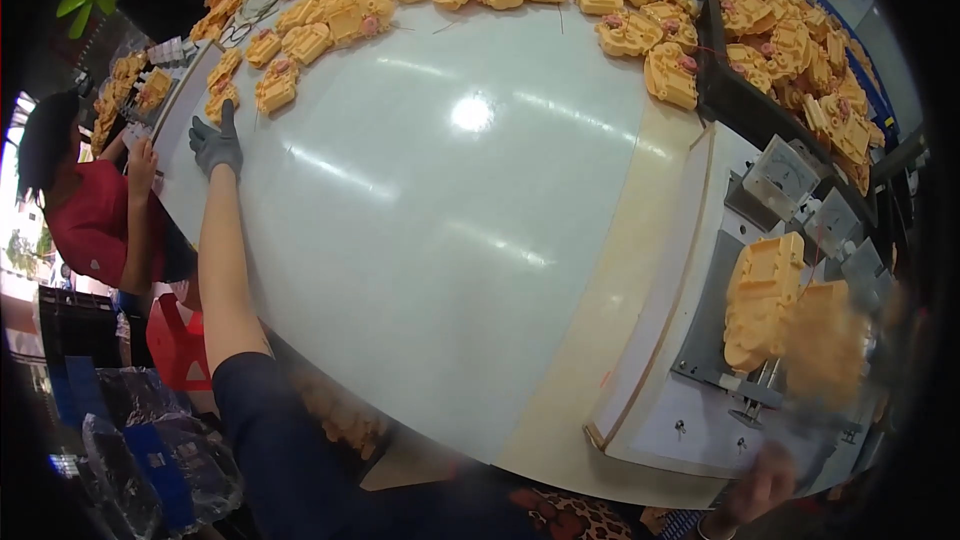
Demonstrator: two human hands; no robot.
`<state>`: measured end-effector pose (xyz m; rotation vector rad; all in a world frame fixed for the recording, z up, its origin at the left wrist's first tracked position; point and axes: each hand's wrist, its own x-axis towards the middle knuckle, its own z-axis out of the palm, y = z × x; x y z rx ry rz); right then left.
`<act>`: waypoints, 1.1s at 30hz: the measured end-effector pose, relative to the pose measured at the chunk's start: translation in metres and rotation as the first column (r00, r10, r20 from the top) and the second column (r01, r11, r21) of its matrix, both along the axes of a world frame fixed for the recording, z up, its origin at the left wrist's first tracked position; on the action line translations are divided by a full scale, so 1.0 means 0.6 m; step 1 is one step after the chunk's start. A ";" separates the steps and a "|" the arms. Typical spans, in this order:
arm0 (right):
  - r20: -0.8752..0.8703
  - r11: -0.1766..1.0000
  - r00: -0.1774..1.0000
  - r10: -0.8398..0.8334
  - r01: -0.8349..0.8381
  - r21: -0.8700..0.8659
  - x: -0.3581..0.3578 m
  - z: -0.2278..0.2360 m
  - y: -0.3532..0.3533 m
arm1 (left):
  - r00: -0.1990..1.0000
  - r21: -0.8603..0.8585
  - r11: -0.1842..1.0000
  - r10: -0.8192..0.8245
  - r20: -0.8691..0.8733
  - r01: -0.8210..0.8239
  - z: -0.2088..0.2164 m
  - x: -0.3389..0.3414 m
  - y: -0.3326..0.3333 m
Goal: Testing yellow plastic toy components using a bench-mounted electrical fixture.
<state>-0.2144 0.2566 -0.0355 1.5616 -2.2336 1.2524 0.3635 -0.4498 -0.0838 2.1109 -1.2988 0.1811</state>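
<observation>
My L. hand (pixel 217 146): fingers spread, thumb by yellow housing (pixel 217 97), far L. of table (pixel 450 200). My R. hand (pixel 768 482) blurred nr. white box (pixel 712 420); grip can't tell. Risk: stray thumb nudge could knock housing into nearby pc. (pixel 277 88).

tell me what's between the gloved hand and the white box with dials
In the head view: bare white tabletop, then a bare cream strip beside the box.

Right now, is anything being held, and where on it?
The left grip is spread open by a yellow casing, seemingly holding nothing; the right grip is too blurred to tell.
</observation>
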 end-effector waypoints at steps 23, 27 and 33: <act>0.313 0.958 0.945 0.092 0.003 -0.288 0.068 0.035 -0.106 | 0.612 -0.041 0.611 -0.787 0.080 0.790 0.010 -0.204 0.038; 0.340 0.952 0.928 0.152 -0.045 -0.304 0.064 0.044 -0.102 | 0.370 -0.016 0.371 -0.922 0.109 0.928 0.029 -0.309 0.130; 0.388 0.933 0.888 0.245 -0.107 -0.343 0.058 0.050 -0.099 | 0.212 -0.049 0.207 -0.965 0.153 0.977 0.041 -0.448 0.275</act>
